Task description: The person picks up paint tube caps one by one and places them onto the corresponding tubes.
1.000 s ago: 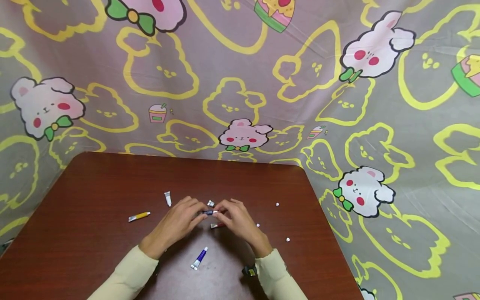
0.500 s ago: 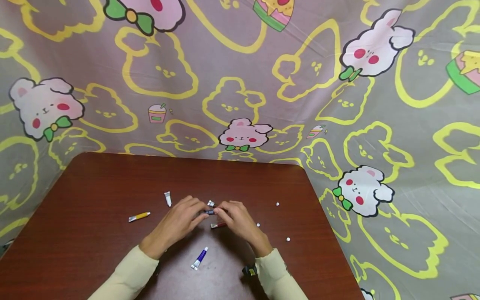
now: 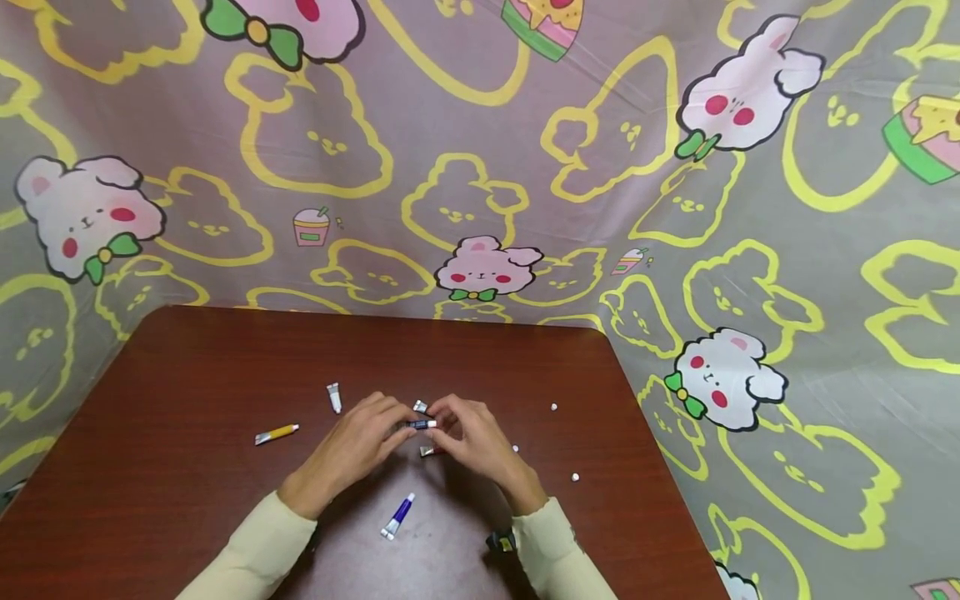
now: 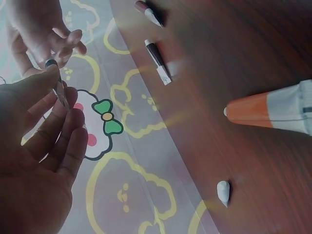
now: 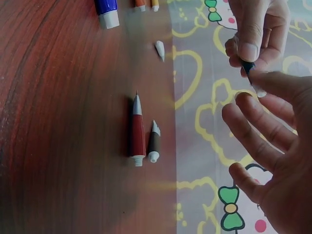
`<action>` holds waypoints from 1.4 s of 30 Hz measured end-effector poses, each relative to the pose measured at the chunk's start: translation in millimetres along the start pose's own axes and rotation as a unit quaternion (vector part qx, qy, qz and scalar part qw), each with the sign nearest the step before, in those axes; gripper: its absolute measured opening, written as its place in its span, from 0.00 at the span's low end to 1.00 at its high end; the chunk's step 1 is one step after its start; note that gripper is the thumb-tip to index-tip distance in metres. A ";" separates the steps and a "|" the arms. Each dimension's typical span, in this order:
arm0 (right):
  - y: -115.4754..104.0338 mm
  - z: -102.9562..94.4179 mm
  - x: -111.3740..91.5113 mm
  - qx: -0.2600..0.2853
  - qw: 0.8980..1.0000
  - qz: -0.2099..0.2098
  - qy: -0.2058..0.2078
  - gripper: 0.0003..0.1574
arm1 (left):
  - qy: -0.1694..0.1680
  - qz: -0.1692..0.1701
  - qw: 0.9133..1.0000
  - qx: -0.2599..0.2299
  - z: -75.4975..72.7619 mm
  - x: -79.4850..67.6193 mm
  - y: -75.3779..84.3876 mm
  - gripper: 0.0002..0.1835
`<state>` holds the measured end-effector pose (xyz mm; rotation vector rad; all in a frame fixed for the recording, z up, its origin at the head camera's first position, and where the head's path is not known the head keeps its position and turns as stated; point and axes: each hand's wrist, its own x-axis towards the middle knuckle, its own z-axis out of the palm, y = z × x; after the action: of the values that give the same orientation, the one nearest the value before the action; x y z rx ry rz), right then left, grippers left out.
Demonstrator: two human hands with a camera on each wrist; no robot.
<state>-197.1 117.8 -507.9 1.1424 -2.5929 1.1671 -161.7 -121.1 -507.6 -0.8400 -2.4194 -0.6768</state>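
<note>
At two o'clock the left hand [image 5: 261, 36] pinches a dark tube [image 5: 247, 68]; the right hand [image 5: 280, 146], fingers parted, sits towards four. Towards seven, a red tube [image 5: 138, 134] lies beside a brown tube [image 5: 154, 143], a blue tube [image 5: 107, 10] at eleven.

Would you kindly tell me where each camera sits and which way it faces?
Head: worn on the head, looks forward and down at the reddish-brown wooden table and slim dark paint tube; left hand, right hand and cream fabric sleeves show.
Left wrist: worn on that wrist, looks past the left hand's palm side toward the right hand; both show.
Right wrist: worn on that wrist, looks past the right hand toward the left; both show.
Shared: both wrist views include that tube and the grey, yellow-outlined cloth backdrop.
</note>
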 end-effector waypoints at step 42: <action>8.1 0.0 -5.2 -0.069 0.998 -0.002 -0.015 0.06 | -0.032 -0.019 0.999 -0.030 6.1 -1.9 -0.7 0.11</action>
<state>-198.6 124.4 -514.7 1.1444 -2.6449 0.9600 -162.5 -118.8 -513.6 -0.8530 -2.4881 -0.7519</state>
